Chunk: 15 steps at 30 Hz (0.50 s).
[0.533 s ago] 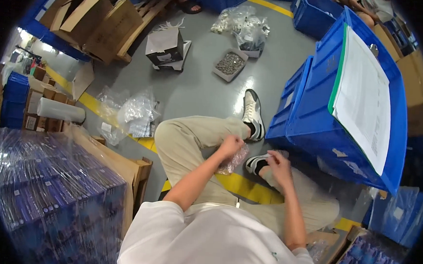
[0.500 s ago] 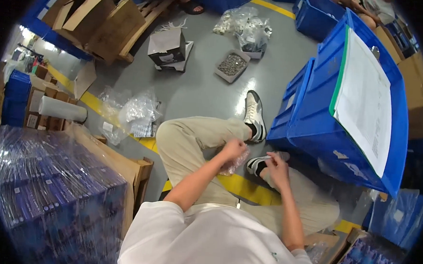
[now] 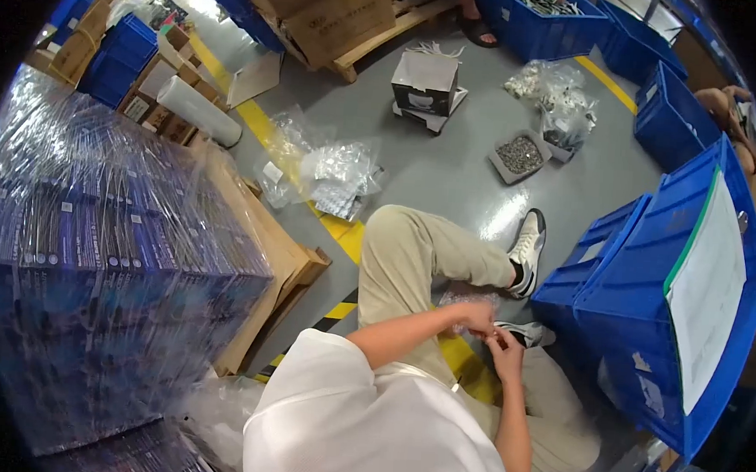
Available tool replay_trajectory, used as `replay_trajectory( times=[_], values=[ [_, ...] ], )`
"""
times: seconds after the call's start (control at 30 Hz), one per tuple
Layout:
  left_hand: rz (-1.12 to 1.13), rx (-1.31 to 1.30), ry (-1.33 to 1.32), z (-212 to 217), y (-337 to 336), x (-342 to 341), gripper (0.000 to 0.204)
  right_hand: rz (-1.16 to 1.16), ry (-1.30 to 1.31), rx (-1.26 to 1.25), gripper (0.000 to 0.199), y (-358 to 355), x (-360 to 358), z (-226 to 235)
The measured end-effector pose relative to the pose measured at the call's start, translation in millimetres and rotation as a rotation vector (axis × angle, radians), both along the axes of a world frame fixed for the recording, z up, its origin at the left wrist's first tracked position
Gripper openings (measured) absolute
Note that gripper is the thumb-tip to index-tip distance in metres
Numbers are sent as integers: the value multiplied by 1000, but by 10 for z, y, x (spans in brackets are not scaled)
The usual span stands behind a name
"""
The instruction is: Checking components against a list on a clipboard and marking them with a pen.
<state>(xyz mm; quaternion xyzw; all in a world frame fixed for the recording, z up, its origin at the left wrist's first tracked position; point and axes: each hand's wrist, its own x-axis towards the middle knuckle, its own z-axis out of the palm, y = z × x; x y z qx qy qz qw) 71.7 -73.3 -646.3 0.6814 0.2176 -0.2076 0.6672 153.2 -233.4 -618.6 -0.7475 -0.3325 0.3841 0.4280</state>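
Note:
My left hand [image 3: 476, 316] is closed in front of my bent legs. Crumpled clear plastic bag [image 3: 470, 297] shows beside and behind its fingers, and the hand appears to grip part of it. Right against it, my right hand [image 3: 507, 354] has its fingers pinched together. Between the two sets of fingertips a tiny pale piece shows, too small to name. Both hands hang over the yellow-and-black floor strip, close to my shoe [image 3: 528, 251].
Ahead lie a small tray of little metal parts [image 3: 519, 156], bagged parts [image 3: 564, 105], a box with white strips [image 3: 426, 80] and clear bags [image 3: 338, 172]. Blue crates [image 3: 640, 292] stand at right, a wrapped pallet stack [image 3: 120, 257] at left. Another person's foot [image 3: 476, 32] is at the far side.
My hands, apart before, have come together fingertip to fingertip. The view has turned left, so the floor things sit further right and the wrapped stack shows more fully.

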Motion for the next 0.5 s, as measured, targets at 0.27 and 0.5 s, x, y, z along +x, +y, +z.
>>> replay_trajectory(
  times=[0.27, 0.5],
  values=[
    [-88, 211, -91, 89, -85, 61, 33, 22, -216, -69, 20, -130, 52, -99],
    [-141, 660, -277, -167, -110, -17, 27, 6, -245, -119, 20, -78, -13, -286]
  ],
)
